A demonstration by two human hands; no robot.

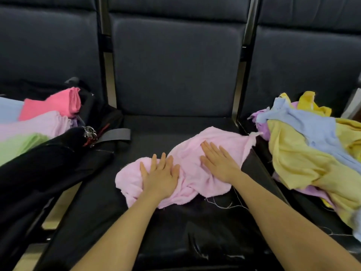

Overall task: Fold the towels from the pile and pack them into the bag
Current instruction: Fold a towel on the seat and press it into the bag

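a crumpled pale pink terry towel (187, 169) lies on the dark padded seat (172, 227) in the middle of a row of dark seats. both hands rest flat on it, released, with fingers straight and spread, grasping nothing. the left hand (161, 178) presses the towel's near left part, where the cloth is bunched into soft folds under the palm. the right hand (219, 164) lies just beside it on the flatter right part, fingers pointing away toward the seat back. a loose white thread (224, 205) trails from the towel's near edge onto the seat.

on the seat to the left stands an open black fabric bag (58, 163) with a grey strap and a small metal key ring near its opening. folded towels are packed inside it: a bright pink one (56, 105) furthest back, then a pale lilac one (33, 126), a light green one (17, 145), and a light blue one (8, 110) at the frame's left edge.

on the seat to the right sits the unfolded pile of towels (316, 151), yellow, light blue and lilac cloths heaped over one another. the pink towel's far right corner reaches close to that pile.
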